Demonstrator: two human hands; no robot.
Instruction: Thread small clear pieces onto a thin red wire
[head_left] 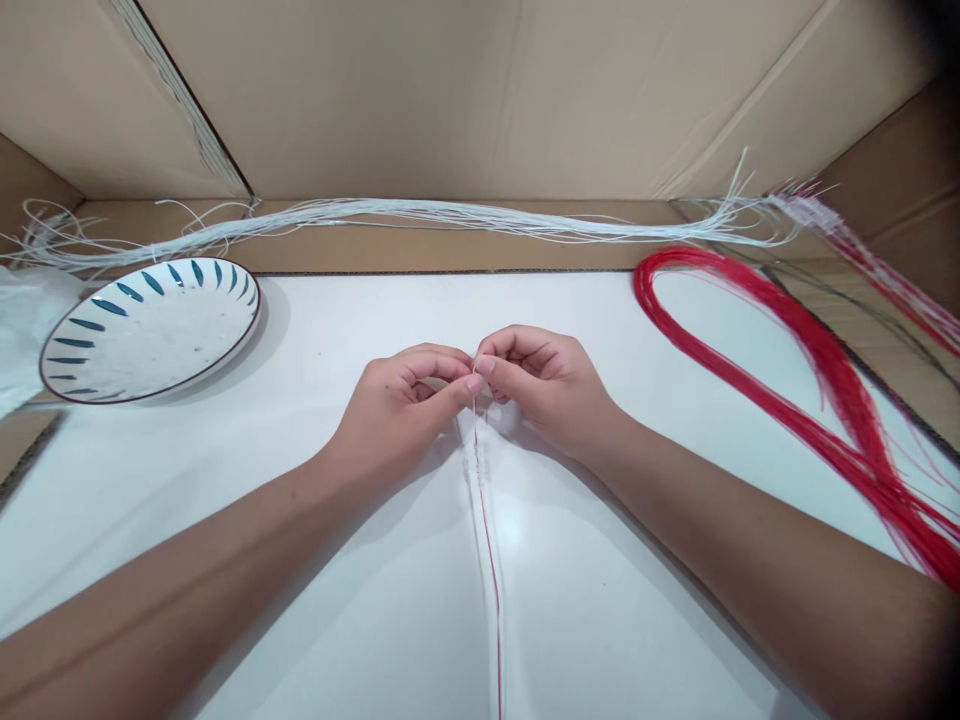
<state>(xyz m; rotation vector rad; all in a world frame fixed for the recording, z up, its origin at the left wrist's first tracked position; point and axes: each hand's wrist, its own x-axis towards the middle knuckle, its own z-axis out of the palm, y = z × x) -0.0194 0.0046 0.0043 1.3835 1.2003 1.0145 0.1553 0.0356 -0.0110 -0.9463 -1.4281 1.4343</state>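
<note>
The left hand [409, 395] and right hand [547, 385] met above the middle of the white counter [337, 620], fingertips just beside each other. Each grip was closed in a fine pinch, thumb against forefinger, at the top end of a thin red strand [491, 580]; the tiny end itself was too small to make out. The strand hung below the fingertips, pale near the top and red lower down, running to the near edge of the view.

On the left sat a white plate [157, 310] with blue-green dashes and a dark rim, beside crumpled clear plastic [34, 310]. A looped bundle of red strands [844, 385] lay at right; a white bundle [420, 208] stretched along the back, before a cardboard wall [375, 100].
</note>
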